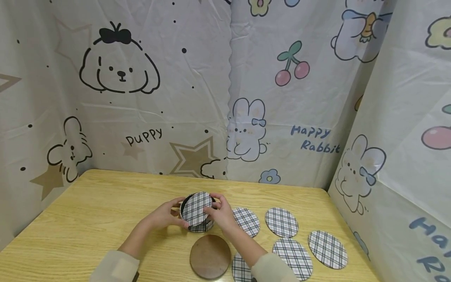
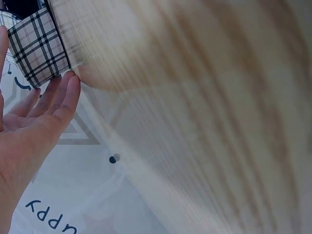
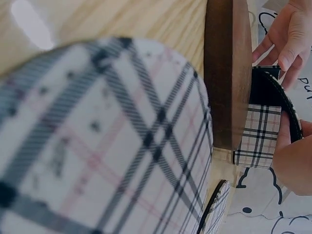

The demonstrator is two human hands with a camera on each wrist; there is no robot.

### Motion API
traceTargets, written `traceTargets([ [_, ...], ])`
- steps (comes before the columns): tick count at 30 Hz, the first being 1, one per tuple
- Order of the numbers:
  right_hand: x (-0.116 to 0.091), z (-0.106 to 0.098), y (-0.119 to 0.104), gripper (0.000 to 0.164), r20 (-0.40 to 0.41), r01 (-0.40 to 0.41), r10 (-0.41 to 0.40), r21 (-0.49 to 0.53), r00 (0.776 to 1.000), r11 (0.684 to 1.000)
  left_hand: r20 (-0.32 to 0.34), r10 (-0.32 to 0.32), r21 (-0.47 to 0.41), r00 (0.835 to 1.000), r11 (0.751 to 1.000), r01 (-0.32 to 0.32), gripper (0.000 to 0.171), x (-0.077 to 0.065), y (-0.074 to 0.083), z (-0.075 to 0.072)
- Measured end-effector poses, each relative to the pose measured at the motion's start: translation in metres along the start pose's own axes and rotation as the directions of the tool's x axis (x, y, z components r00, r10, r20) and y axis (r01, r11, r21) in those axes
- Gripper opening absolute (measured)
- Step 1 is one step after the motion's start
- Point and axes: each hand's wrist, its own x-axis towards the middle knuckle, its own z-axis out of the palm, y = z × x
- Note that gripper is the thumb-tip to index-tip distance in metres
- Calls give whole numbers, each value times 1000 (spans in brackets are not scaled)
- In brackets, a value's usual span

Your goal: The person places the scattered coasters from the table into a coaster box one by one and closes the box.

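Note:
A round plaid coaster [image 1: 197, 208] is tilted at the mouth of a plaid coaster holder [image 1: 201, 227]. My right hand [image 1: 222, 213] pinches the coaster by its right edge. From the other side, my left hand [image 1: 165, 215] grips the holder, thumb towards the front and fingers behind. The holder's plaid side [image 2: 41, 46] shows beyond the left fingers in the left wrist view. In the right wrist view, the coaster's dark underside leans over the holder's black inside, with the right hand [image 3: 295, 165] at its edge. The holder's far side is hidden.
A brown round disc [image 1: 210, 257] lies on the wooden table [image 1: 105, 211] just in front of the holder. Several plaid coasters lie to the right, including one [image 1: 281, 222] at the back and another [image 1: 327, 249] far right. Printed curtains [image 1: 197, 98] hang behind and beside the table.

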Motion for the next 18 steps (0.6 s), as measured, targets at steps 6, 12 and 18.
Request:
traceTargets([
  [6,-2,0,-4,51,20,-12,12,-23,1000,1000,0,-6,12,1000,1000,6,91,0,1,1],
  [12,-3,0,-6,53,32,-28,29,-28,999,999,0,-17,19,1000,1000,17,91,0,1,2],
  [18,0,-1,-5,54,36,-29,32,-73,999,997,-4,-18,18,1000,1000,18,91,1,0,2],
])
